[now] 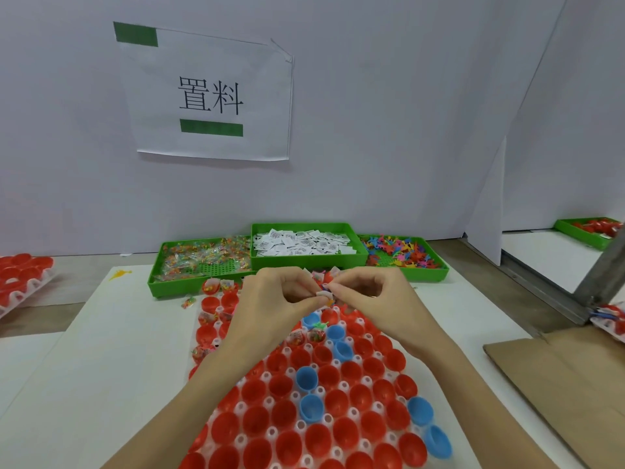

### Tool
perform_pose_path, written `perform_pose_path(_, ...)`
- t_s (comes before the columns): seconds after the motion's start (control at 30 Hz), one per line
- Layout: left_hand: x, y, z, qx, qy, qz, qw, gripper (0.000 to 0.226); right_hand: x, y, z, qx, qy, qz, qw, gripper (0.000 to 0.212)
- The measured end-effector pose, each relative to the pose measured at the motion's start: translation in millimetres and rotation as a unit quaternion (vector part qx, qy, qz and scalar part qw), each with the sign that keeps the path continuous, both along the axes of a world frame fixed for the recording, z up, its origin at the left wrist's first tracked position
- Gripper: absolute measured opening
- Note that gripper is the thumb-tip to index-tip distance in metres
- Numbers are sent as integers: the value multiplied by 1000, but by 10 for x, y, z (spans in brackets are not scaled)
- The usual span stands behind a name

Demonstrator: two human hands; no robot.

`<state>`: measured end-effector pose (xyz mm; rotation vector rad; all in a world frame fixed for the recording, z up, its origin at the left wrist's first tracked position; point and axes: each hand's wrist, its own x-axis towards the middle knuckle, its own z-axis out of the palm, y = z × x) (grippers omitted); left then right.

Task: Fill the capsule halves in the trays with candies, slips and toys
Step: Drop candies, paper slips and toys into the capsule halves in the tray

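Both hands meet over the far end of the capsule tray (304, 431). My left hand (270, 299) and right hand (367, 296) are curled, fingertips pinching a small white slip (323, 294) between them; something orange shows just under it, too small to name.

Risks as I judge them: the slip is light and held only at the fingertips, so a loose release could let it flutter onto the desk or into a capsule half that already has one. My forearms hang low over the empty red and blue halves near the desk's front edge; a dragged wrist could tip them out of their sockets.

Supply bins sit at the desk's far edge, beyond the hands: candies (203, 258), slips (304, 243), toys (400, 253).
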<state>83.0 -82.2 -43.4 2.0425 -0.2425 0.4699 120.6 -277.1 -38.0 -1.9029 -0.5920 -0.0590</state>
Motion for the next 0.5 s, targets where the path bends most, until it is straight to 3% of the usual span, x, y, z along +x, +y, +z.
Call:
perform_pose_path(0.23, -6, -135, -143, 17, -2, -3, 1000, 12, 30, -189, -4, -64, 31, 48, 996, 12)
perform_pose_path(0.5, 7, -217, -219, 129, -29, -1, 991, 23, 99, -196, -151, -128, 19, -22, 991, 7)
